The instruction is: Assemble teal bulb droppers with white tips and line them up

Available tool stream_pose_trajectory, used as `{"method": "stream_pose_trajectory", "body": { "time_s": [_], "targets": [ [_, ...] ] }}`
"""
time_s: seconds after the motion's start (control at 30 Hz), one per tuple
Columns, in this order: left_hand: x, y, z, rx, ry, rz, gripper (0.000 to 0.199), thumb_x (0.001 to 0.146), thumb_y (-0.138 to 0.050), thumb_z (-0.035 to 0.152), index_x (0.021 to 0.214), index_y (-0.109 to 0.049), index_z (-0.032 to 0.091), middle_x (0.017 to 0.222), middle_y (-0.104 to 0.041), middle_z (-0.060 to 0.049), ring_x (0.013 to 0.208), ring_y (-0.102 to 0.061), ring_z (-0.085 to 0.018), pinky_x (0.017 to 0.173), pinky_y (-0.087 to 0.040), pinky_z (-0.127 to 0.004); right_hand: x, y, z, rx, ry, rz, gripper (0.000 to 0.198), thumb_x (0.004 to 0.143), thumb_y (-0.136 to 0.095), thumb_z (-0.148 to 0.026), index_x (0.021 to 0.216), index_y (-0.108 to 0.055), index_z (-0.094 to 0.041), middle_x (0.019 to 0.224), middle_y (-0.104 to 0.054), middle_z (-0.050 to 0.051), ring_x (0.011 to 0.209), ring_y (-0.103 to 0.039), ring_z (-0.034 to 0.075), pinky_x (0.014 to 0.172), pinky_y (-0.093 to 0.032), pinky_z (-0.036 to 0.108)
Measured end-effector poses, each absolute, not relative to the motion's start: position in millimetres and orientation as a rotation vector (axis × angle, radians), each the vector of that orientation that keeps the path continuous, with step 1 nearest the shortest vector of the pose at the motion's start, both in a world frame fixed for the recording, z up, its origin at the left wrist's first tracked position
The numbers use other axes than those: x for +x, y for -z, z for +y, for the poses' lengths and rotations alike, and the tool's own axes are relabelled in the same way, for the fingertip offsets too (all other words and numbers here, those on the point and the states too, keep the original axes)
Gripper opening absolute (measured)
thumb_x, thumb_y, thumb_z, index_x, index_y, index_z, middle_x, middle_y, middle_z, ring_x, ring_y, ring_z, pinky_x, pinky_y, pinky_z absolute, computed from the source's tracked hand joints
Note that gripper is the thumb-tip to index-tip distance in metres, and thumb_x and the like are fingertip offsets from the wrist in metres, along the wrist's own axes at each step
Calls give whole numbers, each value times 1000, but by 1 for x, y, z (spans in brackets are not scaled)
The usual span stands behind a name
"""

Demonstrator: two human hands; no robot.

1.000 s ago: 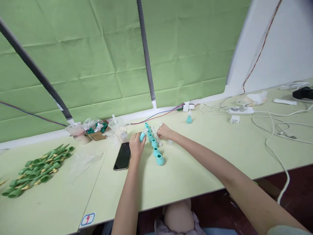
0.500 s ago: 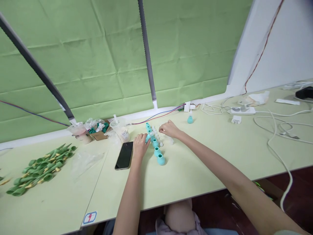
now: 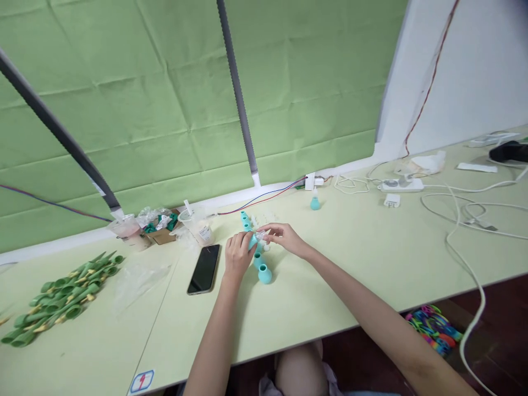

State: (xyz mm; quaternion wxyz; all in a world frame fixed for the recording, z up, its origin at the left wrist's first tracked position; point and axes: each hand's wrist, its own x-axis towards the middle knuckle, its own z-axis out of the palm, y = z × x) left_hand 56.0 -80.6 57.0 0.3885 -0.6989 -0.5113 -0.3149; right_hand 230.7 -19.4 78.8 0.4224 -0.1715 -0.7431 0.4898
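A partly hidden turquoise bulb (image 3: 253, 241) tilts toward a clear plastic piece (image 3: 260, 237) beside a row of upright, open-mouthed matching bulbs (image 3: 264, 275) on the tabletop (image 3: 313, 297).

Hands (image 3: 238, 254) hold teal bulb (image 3: 252, 241), clear piece (image 3: 260, 236)

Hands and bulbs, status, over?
Left hand holds turquoise bulb. Right hand on clear piece next to it. Row of bulbs close by; smartphone beside left hand.

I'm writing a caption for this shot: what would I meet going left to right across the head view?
Green tubular pieces, clear plastic bag, dark-screened phone, left hand, right hand, lone teal bulb, white plug adapter, dark object at the far right.
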Motion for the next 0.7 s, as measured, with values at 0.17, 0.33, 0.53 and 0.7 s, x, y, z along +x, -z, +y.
{"method": "stream_pose_trajectory", "body": {
  "time_s": [0.17,0.33,0.53,0.7],
  "targets": [
    [58,-49,-77,-1673,913,-1304,36,83,-50,30,117,-52,18,101,-54,-13,95,-50,-21,80,-36,-32,231,-79,-18,-361,-1102,-1868,26,75,-59,-26,100,-65,-24,101,-62,4,75,-59,11,55,-45,20],
    [56,-48,-74,-1679,908,-1273,24,83,-50,24,105,-57,18,102,-56,-11,97,-50,-22,82,-36,-33,228,-76,-24,-370,-958,-1861,25,70,-67,-26,95,-67,-23,96,-64,3,81,-59,13,59,-47,21],
    [45,-52,-76,-1844,669,-1354,19,83,-47,32,85,-56,16,75,-59,-7,77,-51,-21,65,-36,-30,214,-64,-40,-323,-578,-1897,15,81,-56,-25,91,-67,-22,92,-65,4,85,-60,13,73,-50,25],
    [48,-47,-72,-1832,699,-1533,16,85,-42,27,84,-55,17,75,-58,-6,76,-50,-19,64,-37,-28,214,-59,-39,-233,-180,-2045,23,88,-45,-22,101,-63,-18,97,-63,8,94,-57,16,83,-50,30]
  ]
}}
